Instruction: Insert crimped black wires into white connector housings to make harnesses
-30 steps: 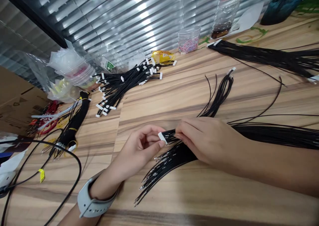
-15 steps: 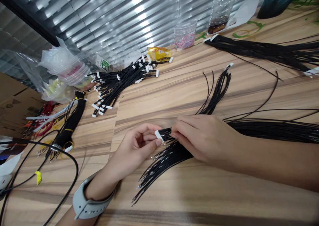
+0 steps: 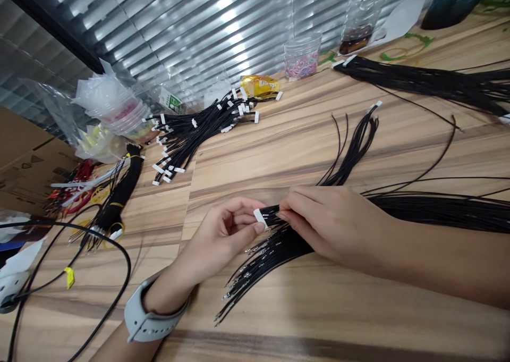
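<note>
My left hand [image 3: 223, 240] pinches a small white connector [image 3: 260, 218] between thumb and fingers; a grey watch sits on that wrist. My right hand [image 3: 330, 221] is closed on thin black wires that run into the connector. Both hands rest over a loose bundle of black wires [image 3: 258, 263] with bare metal tips, fanned out on the wooden table [image 3: 303, 309]. The bundle runs off to the right under my right forearm.
A pile of black wires with white connectors [image 3: 191, 133] lies at the back left. Another black bundle [image 3: 418, 80] stretches across the back right. Clear jars [image 3: 302, 56], plastic bags [image 3: 107, 112], a tied bundle [image 3: 119, 192] and a black cable [image 3: 119, 255] fill the left side.
Both hands keep the same grip on connector and wires. Only the camera view shifted slightly.
</note>
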Demonstrator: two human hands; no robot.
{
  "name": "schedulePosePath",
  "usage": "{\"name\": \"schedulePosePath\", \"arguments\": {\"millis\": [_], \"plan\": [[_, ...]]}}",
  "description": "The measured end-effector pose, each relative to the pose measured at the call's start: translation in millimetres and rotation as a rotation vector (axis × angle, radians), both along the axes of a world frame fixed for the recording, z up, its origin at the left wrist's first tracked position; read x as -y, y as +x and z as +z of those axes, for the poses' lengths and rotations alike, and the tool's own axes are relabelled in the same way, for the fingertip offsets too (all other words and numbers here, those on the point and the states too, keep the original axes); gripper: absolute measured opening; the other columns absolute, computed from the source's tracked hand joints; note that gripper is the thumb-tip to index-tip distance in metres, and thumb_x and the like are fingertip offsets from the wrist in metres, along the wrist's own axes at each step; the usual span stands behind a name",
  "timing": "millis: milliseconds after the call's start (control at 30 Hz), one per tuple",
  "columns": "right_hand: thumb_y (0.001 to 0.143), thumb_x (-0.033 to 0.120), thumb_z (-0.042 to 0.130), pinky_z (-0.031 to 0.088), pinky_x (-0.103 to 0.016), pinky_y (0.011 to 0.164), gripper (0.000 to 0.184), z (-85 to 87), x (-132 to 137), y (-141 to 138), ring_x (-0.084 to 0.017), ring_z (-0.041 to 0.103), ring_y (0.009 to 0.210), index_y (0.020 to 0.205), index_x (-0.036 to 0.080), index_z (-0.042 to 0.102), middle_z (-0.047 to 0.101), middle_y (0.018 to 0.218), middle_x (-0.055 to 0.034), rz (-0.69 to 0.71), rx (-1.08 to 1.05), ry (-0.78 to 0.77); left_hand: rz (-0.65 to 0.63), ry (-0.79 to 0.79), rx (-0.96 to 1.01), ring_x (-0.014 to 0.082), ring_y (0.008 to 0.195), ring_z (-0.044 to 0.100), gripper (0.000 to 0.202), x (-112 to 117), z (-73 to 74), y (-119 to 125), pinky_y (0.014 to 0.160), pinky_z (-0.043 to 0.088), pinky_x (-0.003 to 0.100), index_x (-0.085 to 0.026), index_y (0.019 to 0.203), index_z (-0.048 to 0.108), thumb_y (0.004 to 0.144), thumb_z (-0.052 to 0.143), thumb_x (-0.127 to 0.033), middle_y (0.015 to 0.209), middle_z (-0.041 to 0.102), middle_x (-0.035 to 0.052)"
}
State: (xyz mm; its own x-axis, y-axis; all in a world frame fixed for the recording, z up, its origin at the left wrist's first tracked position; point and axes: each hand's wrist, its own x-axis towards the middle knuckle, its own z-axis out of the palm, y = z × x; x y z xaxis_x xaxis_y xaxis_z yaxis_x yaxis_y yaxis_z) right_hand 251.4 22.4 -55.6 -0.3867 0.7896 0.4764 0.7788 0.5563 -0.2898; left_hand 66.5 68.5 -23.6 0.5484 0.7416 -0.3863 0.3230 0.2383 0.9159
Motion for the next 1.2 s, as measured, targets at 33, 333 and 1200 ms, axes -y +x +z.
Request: {"name": "schedulePosePath", "arguments": {"millis": [33, 333, 1200], "plan": [[0.090, 0.018, 0.037, 0.033, -0.025, 0.049, 0.024, 0.0, 0, 0, -0.014, 0.053, 0.055, 0.075, 0.014, 0.056, 0.057, 0.064, -0.0022, -0.008, 0.005, -0.013, 0.002, 0.002, 0.000, 0.0075, 0.065, 0.058, 0.018, 0, -0.1, 0, 0.062, 0.045, 0.017, -0.014, 0.091, 0.059, 0.074, 0.065, -0.014, 0.071, 0.065, -0.0005], [0.090, 0.018, 0.037, 0.029, -0.025, 0.047, 0.023, -0.7, 2, 1, -0.013, 0.052, 0.054, 0.076, 0.015, 0.055, 0.056, 0.064, -0.0008, -0.009, 0.027, -0.004, 0.004, 0.008, -0.028, 0.0087, 0.068, 0.062, 0.018, 0, -3.1, -1, 0.066, 0.048, 0.018, -0.014, 0.091, 0.062, 0.074, 0.066, -0.016, 0.075, 0.069, 0.0012], [0.089, 0.016, 0.041, 0.029, -0.025, 0.045, 0.019, -5.4, 1, -2, -0.013, 0.047, 0.049, 0.073, 0.015, 0.051, 0.050, 0.059, 0.0009, -0.004, 0.023, 0.087, 0.011, 0.225, -0.030, 0.0079, 0.054, 0.044, 0.025, 12, -13.8, 5, 0.050, 0.034, 0.020, -0.016, 0.100, 0.068, 0.076, 0.060, -0.019, 0.060, 0.056, -0.0013]]}}
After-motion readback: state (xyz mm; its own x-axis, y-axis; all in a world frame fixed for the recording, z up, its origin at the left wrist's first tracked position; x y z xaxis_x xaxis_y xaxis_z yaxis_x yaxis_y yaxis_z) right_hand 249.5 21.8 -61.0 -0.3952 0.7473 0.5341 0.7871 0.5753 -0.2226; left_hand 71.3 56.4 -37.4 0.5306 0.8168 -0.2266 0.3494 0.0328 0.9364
